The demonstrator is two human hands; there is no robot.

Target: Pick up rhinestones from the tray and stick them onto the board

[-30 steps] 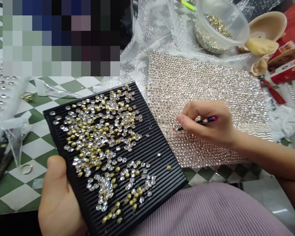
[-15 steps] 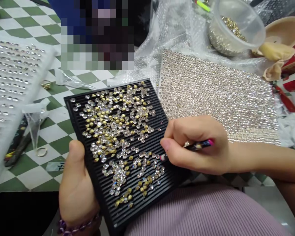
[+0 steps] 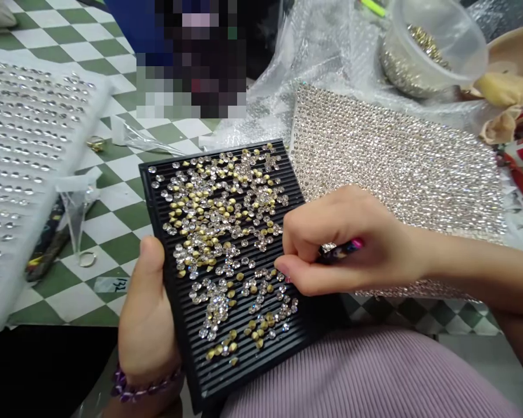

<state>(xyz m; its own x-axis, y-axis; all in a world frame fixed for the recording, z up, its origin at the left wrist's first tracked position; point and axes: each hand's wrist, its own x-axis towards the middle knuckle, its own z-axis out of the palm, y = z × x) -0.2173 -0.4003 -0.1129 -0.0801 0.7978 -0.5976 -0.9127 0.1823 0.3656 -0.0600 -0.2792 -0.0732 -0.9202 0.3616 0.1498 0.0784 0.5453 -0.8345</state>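
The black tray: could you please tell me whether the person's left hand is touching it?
Touching. The head view shows the left hand holding the black tray from beneath, with its thumb lying over the tray's edge.

Glossy faceted rhinestones [image 3: 218,232] with gold backs sit on a matt, ribbed plastic tray [image 3: 192,354].

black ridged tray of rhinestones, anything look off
The clear rhinestones on the black ridged plastic tray lie jumbled: many gold-backed ones are flipped point up, others face up, unlike the neat rows on the white board at left. A loose metal ring also sits on the green-and-white checkered surface.
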